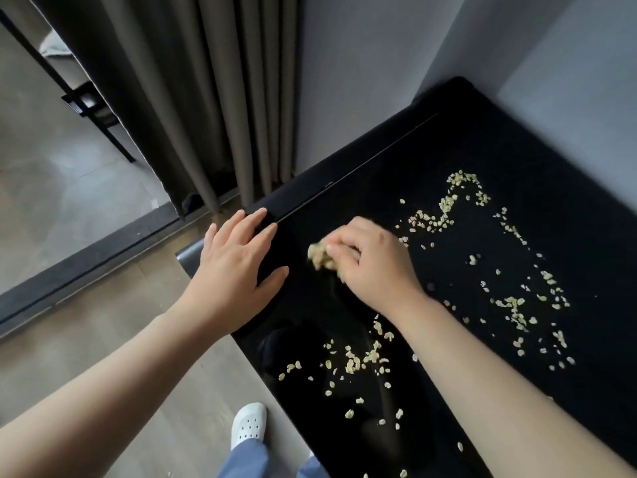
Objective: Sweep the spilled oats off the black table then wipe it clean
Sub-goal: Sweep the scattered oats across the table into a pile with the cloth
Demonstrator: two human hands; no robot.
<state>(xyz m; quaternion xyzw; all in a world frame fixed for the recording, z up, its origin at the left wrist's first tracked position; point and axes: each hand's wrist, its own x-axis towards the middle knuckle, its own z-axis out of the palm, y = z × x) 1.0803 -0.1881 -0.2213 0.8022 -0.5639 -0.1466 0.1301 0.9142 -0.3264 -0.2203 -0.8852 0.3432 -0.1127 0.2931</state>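
Centre-left of frame, at the near-left corner of the glossy black rectangular table (517, 150):

- Your left hand (238, 267): palm down, fingers straight and slightly spread, lying flat over the table's edge; it holds nothing.
- Your right hand (372, 267): just right of the left hand, knuckles up over the tabletop, fingers curled inward. Thumb and fingertips are gathered on a motion-blurred clump of oats (320, 257). You cannot tell whether the clump is lifted or still on the surface.
- Pale rolled oats (513, 305): scattered loose over the tabletop in three patches, a curved trail at upper centre-right, a spread at right, and a patch at lower centre beneath your right forearm.
- Grey-brown pleated curtain (206, 98): upper left to centre, hanging down behind the table's far-left end.
- Light grey wall (362, 63): upper right.
- Wood-grain floor (120, 322): lower left.
- White perforated clog (249, 422) and blue trouser leg (243, 460): bottom centre, beside the table's near edge.
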